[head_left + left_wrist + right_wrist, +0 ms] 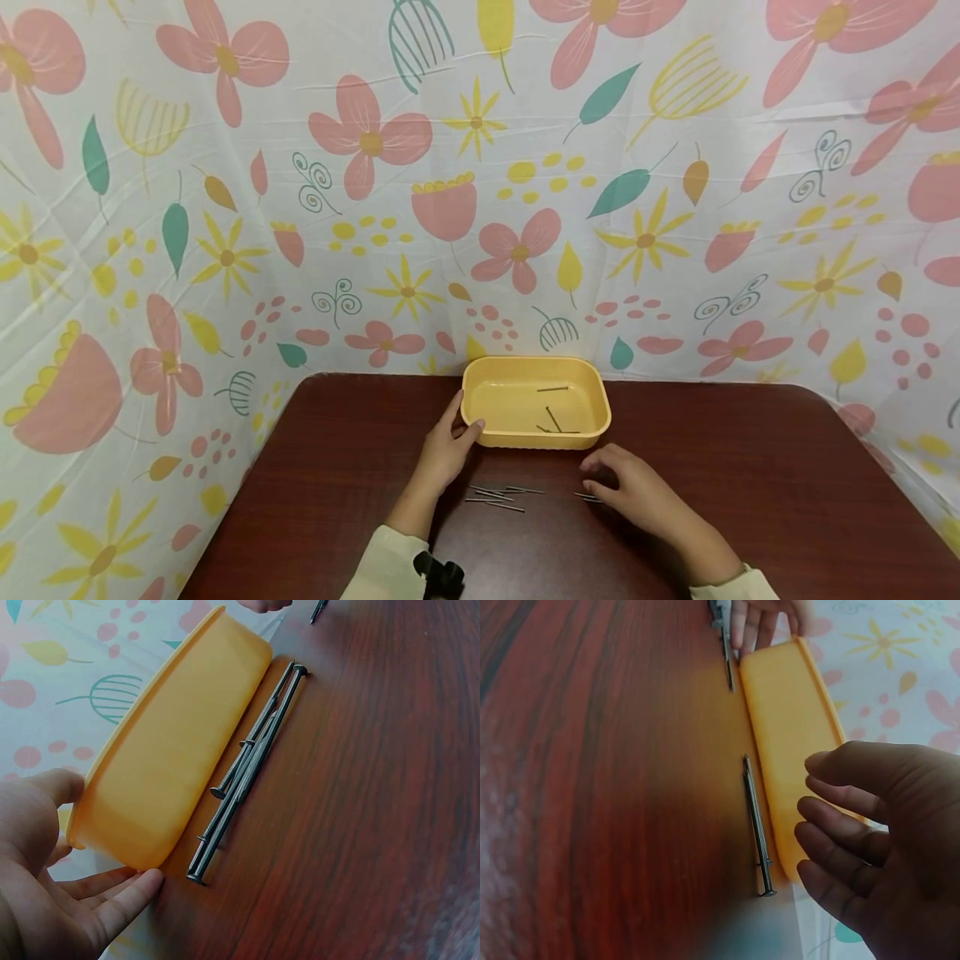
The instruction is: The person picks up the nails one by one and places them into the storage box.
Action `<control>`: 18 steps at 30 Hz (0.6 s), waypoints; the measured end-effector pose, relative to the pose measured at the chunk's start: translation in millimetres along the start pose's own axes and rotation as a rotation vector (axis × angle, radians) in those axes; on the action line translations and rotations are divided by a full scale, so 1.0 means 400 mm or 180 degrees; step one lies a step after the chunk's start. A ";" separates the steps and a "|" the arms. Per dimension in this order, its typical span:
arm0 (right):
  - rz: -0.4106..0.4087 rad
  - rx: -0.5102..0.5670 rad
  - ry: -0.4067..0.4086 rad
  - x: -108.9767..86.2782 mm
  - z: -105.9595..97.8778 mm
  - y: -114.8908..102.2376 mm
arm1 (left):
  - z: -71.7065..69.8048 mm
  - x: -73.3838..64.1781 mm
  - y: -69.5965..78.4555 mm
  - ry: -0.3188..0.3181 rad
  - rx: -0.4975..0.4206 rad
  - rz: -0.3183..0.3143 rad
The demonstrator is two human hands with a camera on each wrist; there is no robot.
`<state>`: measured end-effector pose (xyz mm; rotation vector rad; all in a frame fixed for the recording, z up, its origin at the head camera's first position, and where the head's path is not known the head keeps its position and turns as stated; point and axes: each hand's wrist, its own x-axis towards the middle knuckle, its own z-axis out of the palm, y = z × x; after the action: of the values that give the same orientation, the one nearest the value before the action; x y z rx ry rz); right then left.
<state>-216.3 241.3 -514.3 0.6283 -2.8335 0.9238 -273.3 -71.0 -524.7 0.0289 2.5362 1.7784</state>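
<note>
A yellow plastic basin (540, 439) stands at the back of the table with several nails (553, 419) inside. My left hand (442, 450) holds its left end, with fingers (124, 900) and thumb against the wall and rim. Just in front of the basin lies a loose pile of dark metal nails (498, 495), seen close in the left wrist view. My right hand (637, 492) is at the basin's front right, its fingers loosely bent with nothing between them. Beside its fingertips lie a few more nails (756, 832) on the table.
The dark red-brown wooden table (337, 517) has rounded back corners. A white cloth (525, 167) printed with flowers and leaves hangs right behind it and along the left side. A black device (441, 575) is strapped at the left sleeve.
</note>
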 end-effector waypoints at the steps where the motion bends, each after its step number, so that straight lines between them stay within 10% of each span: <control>1: 0.0020 0.0038 -0.0036 0.000 -0.001 0.001 | 0.000 0.000 0.000 0.0001 0.0009 0.0004; 18: 0.0071 0.0090 -0.0342 -0.007 -0.008 0.011 | 0.000 0.004 -0.003 0.0039 0.0042 -0.0015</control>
<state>-215.9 247.6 -514.6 0.6707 -2.9320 0.9636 -274.8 -71.1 -525.8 0.0125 2.5542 1.7656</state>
